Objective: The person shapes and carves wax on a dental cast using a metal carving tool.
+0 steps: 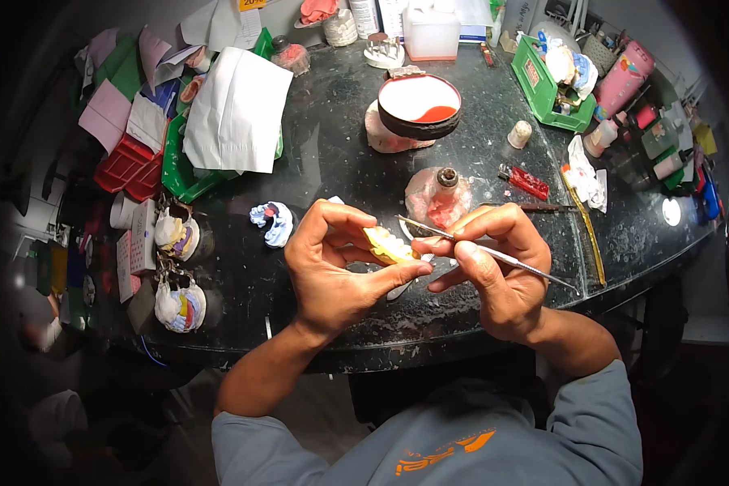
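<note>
My left hand point(328, 279) is closed around a yellow dental model point(390, 245) with pale teeth, gripping it between thumb and fingers. In my right hand point(510, 271) is a thin metal dental carving tool point(517, 262), held like a pen. Its tip points up and left, just above the right end of the model; whether it touches cannot be made out. Right behind the hands stands a wax-smeared glass spirit burner point(437, 198) with a dark metal neck. A blue-and-white dental piece point(277, 224) lies left of my left hand.
A round tin point(419, 130) with red material stands at the back. Right lie a red lighter point(528, 183), a knife-like tool point(535, 207) and a yellow strip point(589, 235). Mounted dental casts point(180, 304) sit at the left. Green bins point(535, 85) stand on both sides.
</note>
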### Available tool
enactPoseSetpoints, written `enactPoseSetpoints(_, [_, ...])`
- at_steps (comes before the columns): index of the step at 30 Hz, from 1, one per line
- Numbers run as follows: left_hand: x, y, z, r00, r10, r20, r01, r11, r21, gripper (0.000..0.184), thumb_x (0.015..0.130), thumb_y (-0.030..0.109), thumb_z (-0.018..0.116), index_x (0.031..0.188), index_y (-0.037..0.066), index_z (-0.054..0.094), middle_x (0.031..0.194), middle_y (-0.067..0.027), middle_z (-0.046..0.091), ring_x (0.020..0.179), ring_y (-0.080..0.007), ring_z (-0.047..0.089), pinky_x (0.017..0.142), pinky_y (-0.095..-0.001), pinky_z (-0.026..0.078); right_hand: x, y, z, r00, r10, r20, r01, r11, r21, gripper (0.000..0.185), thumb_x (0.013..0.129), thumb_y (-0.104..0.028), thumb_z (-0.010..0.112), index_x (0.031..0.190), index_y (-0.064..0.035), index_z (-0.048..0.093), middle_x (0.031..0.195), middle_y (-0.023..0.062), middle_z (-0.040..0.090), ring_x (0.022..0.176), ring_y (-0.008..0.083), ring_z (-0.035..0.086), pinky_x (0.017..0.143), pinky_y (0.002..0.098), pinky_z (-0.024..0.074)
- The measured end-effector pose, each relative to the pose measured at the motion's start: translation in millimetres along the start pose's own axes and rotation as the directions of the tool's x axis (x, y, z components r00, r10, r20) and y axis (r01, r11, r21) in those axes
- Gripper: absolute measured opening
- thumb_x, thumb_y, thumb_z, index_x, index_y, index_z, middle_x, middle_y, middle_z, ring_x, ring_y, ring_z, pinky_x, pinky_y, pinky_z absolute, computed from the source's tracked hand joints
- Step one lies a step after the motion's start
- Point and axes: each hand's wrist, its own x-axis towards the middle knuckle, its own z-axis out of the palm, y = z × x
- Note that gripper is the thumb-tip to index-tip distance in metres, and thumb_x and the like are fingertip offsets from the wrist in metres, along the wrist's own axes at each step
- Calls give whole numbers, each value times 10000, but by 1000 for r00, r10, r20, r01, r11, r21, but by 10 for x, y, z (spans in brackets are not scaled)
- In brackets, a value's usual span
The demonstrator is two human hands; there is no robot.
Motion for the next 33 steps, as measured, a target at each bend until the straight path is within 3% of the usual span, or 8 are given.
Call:
enactPoseSetpoints(6, [-4,16,19,998,-60,-12,60,998,-20,592,638,-17,927,1013,17,470,914,-69,604,837,-193,733,736,-287,632,12,-17,-3,999,32,-11,-32,999,7,103,961,6,572,1055,33,540,996,148,653,999,222,703,677,259,633])
enactPoseSetpoints(9, [-13,20,12,998,-61,12,61,997,-44,592,644,-92,892,1035,26,463,944,-88,607,862,-186,714,754,-301,630,15,-30,-4,999,47,-17,-47,999,13,101,958,12,571,1052,31,539,982,140,644,992,214,701,673,260,634])
enactPoseSetpoints(15, [-5,-14,-15,998,48,51,-47,999,-21,607,623,-114,893,1009,25,446,984,-59,496,879,-156,688,747,-289,634,11,-1,-27,1000,4,18,-5,1000,19,88,959,11,569,1040,33,543,982,140,655,984,212,702,680,257,627])
enactPoseSetpoints(18, [3,-10,10,999,41,-3,-41,998,-55,578,627,-45,924,947,28,448,907,-60,570,842,-175,719,735,-284,636,13,-1,-35,1000,3,25,-3,1000,-3,84,959,6,574,1031,37,546,985,143,661,968,204,706,687,258,621])
enactPoseSetpoints(21, [-14,-10,1,998,52,32,-51,998,-35,610,617,-106,901,985,42,437,977,-64,505,866,-132,661,744,-282,624,10,10,-35,1000,-21,18,21,999,-24,89,959,-4,578,1029,43,548,984,151,670,937,190,707,701,265,615])
enactPoseSetpoints(24, [-17,-56,-40,981,192,37,-194,977,89,625,610,-96,910,999,52,444,981,-67,505,850,-115,634,742,-269,605,19,26,-52,994,-112,22,113,989,-97,99,959,-10,578,1037,45,549,966,156,683,904,185,709,715,269,600])
enactPoseSetpoints(28, [-13,-1,-3,969,246,7,-246,966,78,557,631,-67,910,967,1,471,985,-99,536,842,-161,678,730,-285,641,20,19,-40,991,-130,-20,126,982,-141,82,944,2,586,1012,42,563,938,155,696,888,178,709,739,273,575])
enactPoseSetpoints(33, [-40,-23,-21,941,339,-2,-330,918,220,594,588,42,968,953,24,500,943,-84,561,791,-138,661,664,-251,594,21,7,-70,983,-180,40,184,955,-232,76,923,29,594,994,53,583,937,153,694,884,177,712,770,272,567])
